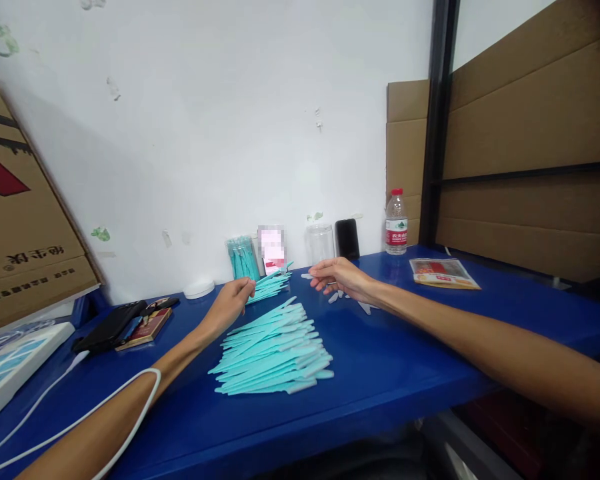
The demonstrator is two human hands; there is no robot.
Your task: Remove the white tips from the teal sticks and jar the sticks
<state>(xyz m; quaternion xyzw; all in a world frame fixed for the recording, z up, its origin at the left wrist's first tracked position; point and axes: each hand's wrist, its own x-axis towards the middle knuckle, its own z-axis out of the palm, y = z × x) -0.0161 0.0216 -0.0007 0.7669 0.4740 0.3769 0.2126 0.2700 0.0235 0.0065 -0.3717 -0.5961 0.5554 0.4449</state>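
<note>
My left hand (234, 297) is closed in a pinch on a slim turquoise stick (273, 273) that points up and to the right. Between the thumb and fingers of my right hand (337, 275) is a small translucent cap (307, 276). Several loose caps (334, 297) lie under and beside that hand. In front of both hands spreads a large pile of turquoise sticks (275, 350), with whitish translucent caps on their right ends. A smaller bunch of sticks (267, 288) lies behind, partly hidden by my left hand.
Along the wall stand a jar of turquoise sticks (243, 259), a phone with a lit screen (271, 248), a clear jar (321, 243), a dark phone (347, 239) and a water bottle (397, 223). A white cable (153, 393) crosses my left forearm. A packet (444, 273) lies right.
</note>
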